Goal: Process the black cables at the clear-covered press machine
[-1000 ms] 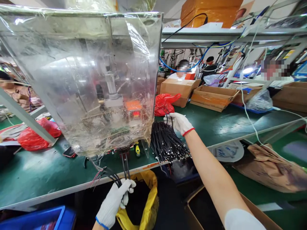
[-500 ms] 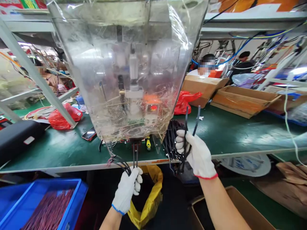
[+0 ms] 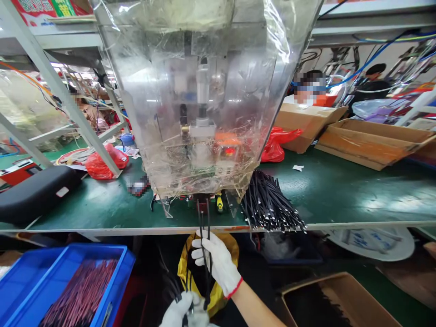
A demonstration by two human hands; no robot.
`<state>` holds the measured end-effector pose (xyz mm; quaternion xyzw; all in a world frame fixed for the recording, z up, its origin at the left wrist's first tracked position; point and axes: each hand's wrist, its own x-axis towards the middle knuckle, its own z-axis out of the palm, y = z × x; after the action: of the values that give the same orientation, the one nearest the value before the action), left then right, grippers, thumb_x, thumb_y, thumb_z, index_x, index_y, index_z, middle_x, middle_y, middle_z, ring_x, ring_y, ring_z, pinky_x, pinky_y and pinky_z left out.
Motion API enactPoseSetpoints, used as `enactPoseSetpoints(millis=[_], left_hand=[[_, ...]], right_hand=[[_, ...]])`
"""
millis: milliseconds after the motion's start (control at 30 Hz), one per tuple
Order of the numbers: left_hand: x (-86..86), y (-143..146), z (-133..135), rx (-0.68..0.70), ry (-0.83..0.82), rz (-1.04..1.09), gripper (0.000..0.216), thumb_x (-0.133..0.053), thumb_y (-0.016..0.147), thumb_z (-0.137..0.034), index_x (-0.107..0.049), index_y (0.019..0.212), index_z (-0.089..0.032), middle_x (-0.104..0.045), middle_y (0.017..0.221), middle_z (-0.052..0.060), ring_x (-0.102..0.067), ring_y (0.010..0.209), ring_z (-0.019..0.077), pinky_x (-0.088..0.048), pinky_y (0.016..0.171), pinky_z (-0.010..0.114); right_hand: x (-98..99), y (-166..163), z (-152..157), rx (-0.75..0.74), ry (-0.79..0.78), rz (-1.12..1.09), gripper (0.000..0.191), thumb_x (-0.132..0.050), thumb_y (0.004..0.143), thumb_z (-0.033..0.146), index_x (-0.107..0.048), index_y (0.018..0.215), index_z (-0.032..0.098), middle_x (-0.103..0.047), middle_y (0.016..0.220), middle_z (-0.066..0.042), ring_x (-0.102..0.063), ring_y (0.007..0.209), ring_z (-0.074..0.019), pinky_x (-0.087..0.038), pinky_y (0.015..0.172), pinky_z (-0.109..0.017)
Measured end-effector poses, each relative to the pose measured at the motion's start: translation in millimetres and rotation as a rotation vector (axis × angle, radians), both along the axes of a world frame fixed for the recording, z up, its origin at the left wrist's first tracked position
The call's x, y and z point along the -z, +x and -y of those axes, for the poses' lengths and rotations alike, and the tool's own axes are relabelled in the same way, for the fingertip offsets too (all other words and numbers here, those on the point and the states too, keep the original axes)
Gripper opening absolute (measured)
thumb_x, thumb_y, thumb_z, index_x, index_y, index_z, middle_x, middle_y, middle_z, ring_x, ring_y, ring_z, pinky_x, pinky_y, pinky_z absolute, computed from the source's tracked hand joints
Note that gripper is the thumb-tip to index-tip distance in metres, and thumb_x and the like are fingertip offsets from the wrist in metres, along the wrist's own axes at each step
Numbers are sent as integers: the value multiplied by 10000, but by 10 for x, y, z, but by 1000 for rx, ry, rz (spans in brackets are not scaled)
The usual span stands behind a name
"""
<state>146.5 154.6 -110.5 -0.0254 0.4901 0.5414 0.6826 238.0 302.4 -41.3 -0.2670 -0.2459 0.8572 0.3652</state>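
My right hand [image 3: 221, 261], in a white glove with a red cuff, is closed on thin black cables [image 3: 208, 227] whose upper ends reach the dark slot [image 3: 202, 198] at the bottom of a clear-covered machine [image 3: 207, 136]. Lower down and blurred, my left hand [image 3: 180, 311] wears a matching white glove. Its fingers close around more black cables [image 3: 188, 265], some trailing to the left. A large pile of black cables [image 3: 269, 202] with shiny tips lies on the bench, right of the machine.
A yellow bag [image 3: 225, 299] hangs open below the green bench [image 3: 340, 200]. Blue bins [image 3: 117, 272] with reddish wires stand lower left, a cardboard box [image 3: 361, 295] lower right. A yellow-black tool [image 3: 220, 204] lies under the machine. Co-workers sit beyond the bench.
My right hand has come from the cable pile, with black cables in it, to below the machine slot. My left hand has dropped away from the slot. The view has turned slightly left.
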Motion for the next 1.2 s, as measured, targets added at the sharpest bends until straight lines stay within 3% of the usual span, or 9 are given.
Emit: enactPoseSetpoints(millis=[100,167,300,467,667,867,1200], left_hand=[[-241,32,-206,-199,-14,115,249,-731,738,-271,-620,897,-114,-695,1064,172,-671,962,305,-541,846,451],[-431,52,-321,-243,54,142,293,-709,765,-262,-601,984,-99,-665,1144,190,-622,1075,351,-519,912,502],[-757,78,-458,-261,99,200,331,-688,791,-250,-587,1068,-100,-654,1183,173,-587,1124,356,-566,878,425],[-973,99,-560,-256,78,235,394,-675,805,-250,-564,1159,-118,-658,1188,159,-581,1139,331,-589,840,352],[-947,173,-651,-255,133,153,374,-677,801,-281,-572,1117,-110,-668,1144,182,-610,1084,365,-557,897,453],[-836,131,-640,-256,156,132,359,-654,819,-306,-567,1097,-96,-642,1185,202,-596,1104,372,-543,922,458],[-641,25,-556,-322,111,77,378,-687,792,-273,-563,1095,-84,-642,1184,209,-603,1090,370,-538,932,457]], right_hand=[[-23,-94,-153,30,13,24,382,-727,693,313,-580,1024,189,-674,756,-44,-629,548,-141,-488,482,-239],[-144,-144,-321,56,43,61,397,-723,694,299,-575,1041,174,-690,784,-62,-657,590,-166,-518,524,-269],[-331,-171,-585,37,50,109,384,-712,716,288,-570,1048,157,-703,831,-80,-694,691,-198,-558,638,-318],[-300,-29,-515,-213,21,164,330,-602,815,436,-619,867,110,-693,842,-114,-686,673,-202,-564,600,-336],[-387,-58,-520,-190,-41,253,375,-507,879,357,-540,602,106,-683,734,-120,-646,526,-165,-554,517,-315],[-458,-192,-776,-195,-69,225,373,-469,898,347,-556,626,107,-694,736,-117,-667,543,-186,-571,542,-339],[-464,-231,-820,-166,-75,204,340,-483,895,334,-575,657,109,-708,748,-118,-679,571,-178,-580,663,-376]])
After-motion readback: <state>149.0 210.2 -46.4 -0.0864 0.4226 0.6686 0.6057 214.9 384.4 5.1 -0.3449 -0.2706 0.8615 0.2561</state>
